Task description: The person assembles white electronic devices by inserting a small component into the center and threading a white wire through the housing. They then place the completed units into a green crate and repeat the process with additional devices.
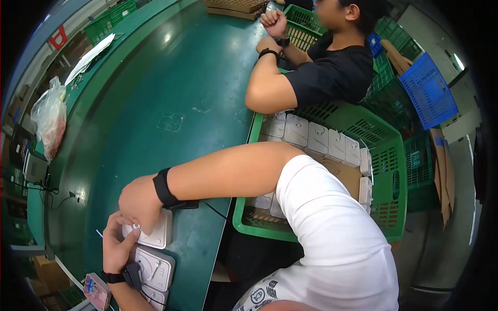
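Observation:
On the green table at lower left, a white plastic box with rounded corners (162, 234) lies under my two hands. My left hand (117, 250) is closed at its left side, thumb and fingertips at a small white round piece (136, 226). My right hand (141, 202) reaches across from the right, its fingers curled down onto the box beside that piece; what its fingertips grip is hidden. Nearer to me sits a second white box (156, 267) with a looped white cord on its face. A third white box (155, 295) is partly covered by my left forearm.
A green crate (384, 207) holding several white boxes stands at the right, under my right arm. Beyond it a co-worker in a black shirt (332, 78) leans at the table (202, 67). A small pinkish tray (96, 291) is at lower left, a plastic bag (50, 119) at far left.

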Demonstrator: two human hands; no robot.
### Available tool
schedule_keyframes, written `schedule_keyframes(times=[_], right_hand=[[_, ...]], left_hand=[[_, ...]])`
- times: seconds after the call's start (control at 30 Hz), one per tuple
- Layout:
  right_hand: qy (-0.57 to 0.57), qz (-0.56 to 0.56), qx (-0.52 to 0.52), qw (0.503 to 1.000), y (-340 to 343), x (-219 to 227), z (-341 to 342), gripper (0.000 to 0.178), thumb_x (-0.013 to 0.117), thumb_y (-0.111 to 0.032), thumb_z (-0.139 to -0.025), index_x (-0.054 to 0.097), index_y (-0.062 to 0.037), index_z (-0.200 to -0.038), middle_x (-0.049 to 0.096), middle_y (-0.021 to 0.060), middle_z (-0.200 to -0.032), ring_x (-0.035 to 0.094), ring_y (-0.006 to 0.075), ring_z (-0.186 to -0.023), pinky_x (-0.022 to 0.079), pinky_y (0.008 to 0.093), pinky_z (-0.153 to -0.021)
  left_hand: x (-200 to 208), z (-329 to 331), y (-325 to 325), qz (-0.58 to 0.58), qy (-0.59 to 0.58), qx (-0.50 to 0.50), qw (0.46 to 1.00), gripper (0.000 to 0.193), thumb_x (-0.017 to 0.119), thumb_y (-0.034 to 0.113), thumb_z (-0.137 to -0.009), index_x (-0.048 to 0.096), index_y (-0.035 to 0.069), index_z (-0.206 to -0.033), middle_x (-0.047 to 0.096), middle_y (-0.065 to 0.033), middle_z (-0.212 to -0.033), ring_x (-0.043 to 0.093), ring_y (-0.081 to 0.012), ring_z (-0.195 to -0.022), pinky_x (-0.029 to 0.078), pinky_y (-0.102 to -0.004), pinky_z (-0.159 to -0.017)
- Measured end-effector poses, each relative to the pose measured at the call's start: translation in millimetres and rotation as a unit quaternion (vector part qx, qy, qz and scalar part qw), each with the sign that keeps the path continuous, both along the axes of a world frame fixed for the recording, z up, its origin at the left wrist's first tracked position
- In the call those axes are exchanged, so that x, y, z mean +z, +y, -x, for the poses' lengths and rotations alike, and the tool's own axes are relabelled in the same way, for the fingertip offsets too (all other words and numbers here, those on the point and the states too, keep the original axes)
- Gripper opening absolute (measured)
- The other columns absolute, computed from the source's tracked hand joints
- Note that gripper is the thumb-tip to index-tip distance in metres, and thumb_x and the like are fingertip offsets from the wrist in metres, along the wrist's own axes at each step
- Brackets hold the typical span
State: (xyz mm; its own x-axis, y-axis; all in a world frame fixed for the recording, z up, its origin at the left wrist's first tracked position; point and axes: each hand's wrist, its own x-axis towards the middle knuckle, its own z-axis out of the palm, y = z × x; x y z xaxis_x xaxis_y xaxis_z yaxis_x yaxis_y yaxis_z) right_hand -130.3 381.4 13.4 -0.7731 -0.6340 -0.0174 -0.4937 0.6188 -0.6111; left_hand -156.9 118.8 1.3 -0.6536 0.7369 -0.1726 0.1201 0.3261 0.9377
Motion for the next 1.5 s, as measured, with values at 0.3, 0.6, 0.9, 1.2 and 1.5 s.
schedule_keyframes(times=[0.3,0.6,0.9,1.2,1.5], right_hand=[[0.061,-0.016,0.025,0.998,-8,-1,3,0.024,0.086,-0.035,-0.07,0.081,-0.0131,-0.078,0.079,0.0103,-0.078,0.077,0.0359,-0.079,0.059,0.051,-0.071],[0.065,0.025,0.027,0.997,-3,-4,5,0.024,0.083,-0.033,-0.07,0.073,-0.0125,-0.074,0.076,0.0089,-0.075,0.075,0.0355,-0.077,0.056,0.0519,-0.069],[0.057,0.103,0.094,0.989,1,-12,26,0.018,0.084,-0.027,-0.074,0.076,-0.0128,-0.082,0.077,0.0109,-0.09,0.076,0.0353,-0.092,0.059,0.0495,-0.076],[0.002,0.143,0.076,0.987,15,-33,29,0.021,0.09,-0.024,-0.074,0.081,-0.0115,-0.088,0.078,0.0106,-0.108,0.073,0.0332,-0.116,0.061,0.0443,-0.095],[0.015,0.168,0.089,0.982,29,-28,29,0.027,0.094,-0.022,-0.08,0.08,-0.0091,-0.098,0.078,0.0101,-0.113,0.074,0.0319,-0.113,0.062,0.0427,-0.098]], left_hand=[[7,-1,1,0.025,0.015,0.003,1.0,0.023,0.079,-0.008,-0.092,0.072,0.004,-0.11,0.069,-0.0078,-0.131,0.064,-0.0239,-0.129,0.045,-0.039,-0.118],[12,-6,7,0.031,0.029,-0.004,0.999,0.025,0.078,-0.007,-0.095,0.067,0.004,-0.115,0.065,-0.003,-0.12,0.063,-0.0172,-0.118,0.046,-0.0314,-0.111],[13,-6,6,0.031,0.041,0.013,0.999,0.025,0.08,-0.006,-0.094,0.068,0.003,-0.114,0.066,-0.0042,-0.122,0.064,-0.0179,-0.121,0.046,-0.0322,-0.114],[-10,-3,15,0.005,-0.012,0.059,0.998,0.026,0.088,-0.005,-0.091,0.07,0.005,-0.105,0.071,-0.0062,-0.124,0.068,-0.0214,-0.123,0.049,-0.038,-0.117],[-12,-1,22,-0.019,0.08,0.028,0.996,0.025,0.096,0.013,-0.094,0.075,0.008,-0.105,0.07,-0.0066,-0.124,0.067,-0.0237,-0.125,0.049,-0.0389,-0.119]])
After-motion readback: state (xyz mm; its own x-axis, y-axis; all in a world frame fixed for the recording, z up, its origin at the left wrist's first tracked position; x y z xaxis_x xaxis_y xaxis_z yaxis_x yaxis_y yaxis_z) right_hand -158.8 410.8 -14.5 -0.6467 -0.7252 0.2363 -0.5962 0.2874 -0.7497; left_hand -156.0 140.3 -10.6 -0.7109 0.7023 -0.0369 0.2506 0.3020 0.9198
